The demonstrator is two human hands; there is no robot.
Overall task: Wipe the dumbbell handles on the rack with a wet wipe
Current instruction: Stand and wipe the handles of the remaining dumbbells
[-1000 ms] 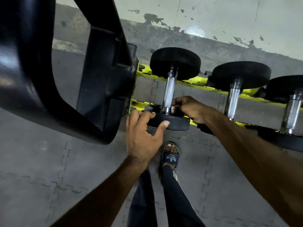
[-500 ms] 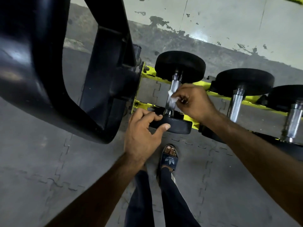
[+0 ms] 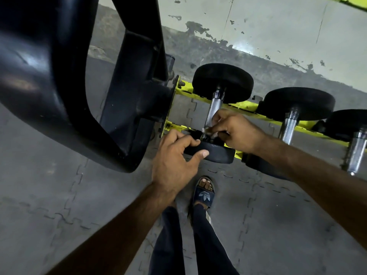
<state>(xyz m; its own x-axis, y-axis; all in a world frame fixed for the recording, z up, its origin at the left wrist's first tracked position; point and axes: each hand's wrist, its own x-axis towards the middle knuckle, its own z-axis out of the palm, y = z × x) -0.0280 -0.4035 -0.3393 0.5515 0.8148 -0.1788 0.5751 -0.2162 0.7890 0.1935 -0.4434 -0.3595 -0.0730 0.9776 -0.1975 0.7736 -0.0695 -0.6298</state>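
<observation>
Black dumbbells with steel handles lie across a yellow rack [image 3: 244, 106]. My left hand [image 3: 174, 161] grips the near black head [image 3: 216, 151] of the leftmost dumbbell. My right hand [image 3: 234, 130] pinches a small white wet wipe [image 3: 207, 131] against the lower end of that dumbbell's knurled handle [image 3: 214, 108]. Most of the wipe is hidden inside my fingers. A second dumbbell handle [image 3: 289, 124] and a third handle [image 3: 357, 151] lie to the right.
A large black rack upright and foot [image 3: 65, 76] fills the upper left, close to my left hand. Grey interlocking floor mats [image 3: 59, 205] lie below. My sandalled foot [image 3: 204, 192] stands under the dumbbell. A stained wall [image 3: 258, 26] rises behind.
My right hand slid the wipe from the upper part of the handle down to its near end. The left hand kept its grip on the dumbbell head.
</observation>
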